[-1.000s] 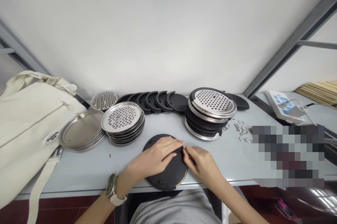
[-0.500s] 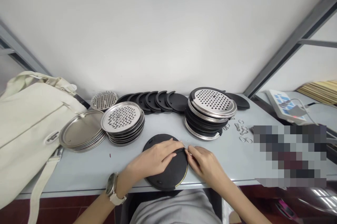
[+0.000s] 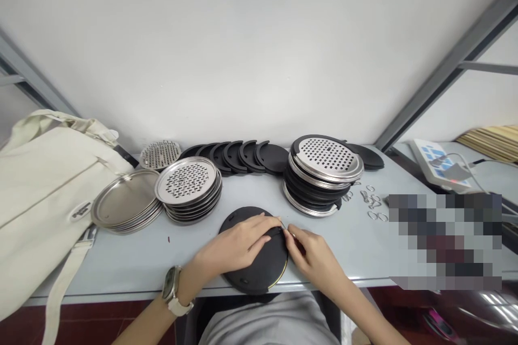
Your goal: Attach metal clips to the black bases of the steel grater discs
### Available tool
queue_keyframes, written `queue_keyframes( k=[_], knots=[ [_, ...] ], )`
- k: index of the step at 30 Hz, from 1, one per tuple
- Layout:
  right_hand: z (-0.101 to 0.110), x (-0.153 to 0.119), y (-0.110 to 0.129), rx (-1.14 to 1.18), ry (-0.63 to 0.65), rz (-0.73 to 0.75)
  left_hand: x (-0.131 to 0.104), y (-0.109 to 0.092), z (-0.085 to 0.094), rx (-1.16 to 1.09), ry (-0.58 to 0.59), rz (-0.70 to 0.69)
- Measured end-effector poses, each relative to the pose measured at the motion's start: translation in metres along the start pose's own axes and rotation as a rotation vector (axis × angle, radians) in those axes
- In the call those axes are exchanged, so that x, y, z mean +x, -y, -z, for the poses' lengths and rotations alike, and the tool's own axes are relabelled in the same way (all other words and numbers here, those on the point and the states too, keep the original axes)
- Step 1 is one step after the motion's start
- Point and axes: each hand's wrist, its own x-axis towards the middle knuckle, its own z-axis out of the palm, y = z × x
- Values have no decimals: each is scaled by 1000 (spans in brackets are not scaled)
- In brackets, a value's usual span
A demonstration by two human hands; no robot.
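A black round disc [image 3: 265, 258] lies flat near the table's front edge, with a thin yellowish line along its lower right rim. Across its top rests my left hand [image 3: 238, 239], fingers stretched out and thumb apart, fingertips at the disc's upper right edge. My right hand [image 3: 309, 250] is closed in a pinch just beside that edge, on a small thin metal ring [image 3: 284, 225] largely covered by the fingers. Right of the tall stack, several loose metal rings and clasps [image 3: 373, 199] are scattered on the table.
Left stand a stack of perforated metal grater discs [image 3: 188, 183], plain metal plates [image 3: 125, 199] and a cream bag [image 3: 48, 172]. Behind, black discs [image 3: 275, 157] overlap in a row. A tall stack of assembled discs [image 3: 324, 172] stands right. A blurred patch [image 3: 445, 242] hides the far right.
Both hands stay at the disc's upper right edge. The right fingers have shifted slightly, and a little more of the metal ring shows between them.
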Motion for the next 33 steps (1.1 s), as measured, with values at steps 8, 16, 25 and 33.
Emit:
queue_keyframes(
  k=[8,16,25,33],
  knots=[
    [-9,-2,3,-138,-107,11,-1,3,-3,58,13,17],
    [-15,-4,1,-301,-180,115,0,4,-2,71,-1,-92],
    [-13,-4,2,-250,-123,147,2,4,-1,91,17,-117],
    [-6,-3,9,-100,-38,77,-1,6,-2,108,21,-120]
  ],
)
